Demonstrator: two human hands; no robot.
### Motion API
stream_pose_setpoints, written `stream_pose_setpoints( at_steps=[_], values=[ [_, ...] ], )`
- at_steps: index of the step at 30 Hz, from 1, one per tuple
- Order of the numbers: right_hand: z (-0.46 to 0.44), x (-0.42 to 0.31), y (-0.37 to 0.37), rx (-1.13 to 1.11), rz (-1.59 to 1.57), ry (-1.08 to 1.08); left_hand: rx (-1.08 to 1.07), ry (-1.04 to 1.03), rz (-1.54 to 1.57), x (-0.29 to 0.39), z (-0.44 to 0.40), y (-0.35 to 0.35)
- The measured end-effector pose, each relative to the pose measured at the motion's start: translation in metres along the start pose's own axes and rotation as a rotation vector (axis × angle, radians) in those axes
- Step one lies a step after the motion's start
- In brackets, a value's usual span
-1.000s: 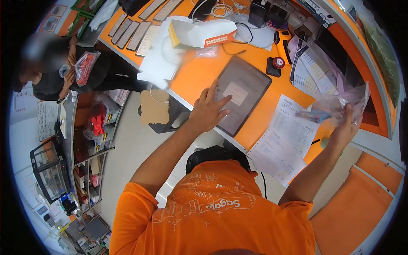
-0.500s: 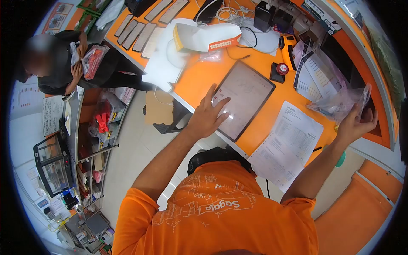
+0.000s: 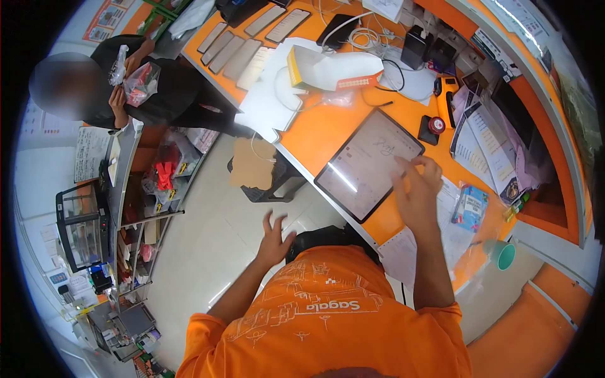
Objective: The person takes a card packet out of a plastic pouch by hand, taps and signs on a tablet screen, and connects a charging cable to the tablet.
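While the left hand (image 3: 273, 242) hangs empty, fingers apart, at lower centre, the right hand (image 3: 418, 194), fingers loosely bent, holds nothing visible beside the centre-frame tablet (image 3: 359, 173); a scrawl (image 3: 386, 147) already marks its screen, anything unfinished unclear.

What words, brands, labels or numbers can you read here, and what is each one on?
"Sagala", upside down, on the orange shirt; spelling uncertain.
Too small or blurred to read: the scrawl and print on the tablet, the blue packet, the desk papers, the opened box and the wall poster.
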State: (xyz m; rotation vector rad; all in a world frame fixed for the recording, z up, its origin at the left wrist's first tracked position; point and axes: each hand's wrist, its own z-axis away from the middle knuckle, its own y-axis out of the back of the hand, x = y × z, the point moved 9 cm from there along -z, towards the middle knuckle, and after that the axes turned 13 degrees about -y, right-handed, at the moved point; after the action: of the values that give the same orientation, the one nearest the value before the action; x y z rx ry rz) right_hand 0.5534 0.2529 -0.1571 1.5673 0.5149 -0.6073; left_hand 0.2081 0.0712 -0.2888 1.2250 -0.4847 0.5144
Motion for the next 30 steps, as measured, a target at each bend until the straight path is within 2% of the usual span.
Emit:
stream_pose_setpoints(
  at_steps=[2, 4, 7, 10, 13, 20, 24, 26, 30],
  values=[
    [-0.002, 0.013, -0.028, -0.04, 0.049, -0.031, -0.152, 0.208, 0.239, -0.051, 0.046, -0.038],
    [-0.001, 0.017, -0.041, -0.04, 0.11, -0.034, -0.221, 0.196, 0.294, -0.083, 0.084, -0.074],
    [-0.004, 0.014, -0.052, -0.051, 0.217, -0.023, -0.192, 0.536, 0.956, -0.083, 0.116, -0.098],
    [-0.007, 0.008, -0.064, -0.106, 0.223, 0.044, -0.071, 0.59, 1.019, -0.089, 0.127, -0.099],
    [-0.011, 0.012, -0.071, -0.137, 0.269, 0.012, -0.024, 0.515, 0.927, -0.104, 0.131, -0.098],
    [-0.008, 0.017, -0.07, -0.077, 0.268, -0.022, 0.016, 0.498, 0.879, -0.111, 0.149, -0.092],
    [0.0, 0.025, -0.089, -0.087, 0.29, 0.152, -0.059, 0.375, 0.579, -0.107, 0.158, -0.076],
    [0.001, 0.011, -0.085, -0.183, 0.296, 0.047, -0.073, 0.325, 0.447, -0.097, 0.159, -0.061],
    [0.005, 0.007, -0.084, -0.19, 0.32, 0.036, -0.017, 0.321, 0.397, -0.107, 0.163, -0.063]
  ],
)
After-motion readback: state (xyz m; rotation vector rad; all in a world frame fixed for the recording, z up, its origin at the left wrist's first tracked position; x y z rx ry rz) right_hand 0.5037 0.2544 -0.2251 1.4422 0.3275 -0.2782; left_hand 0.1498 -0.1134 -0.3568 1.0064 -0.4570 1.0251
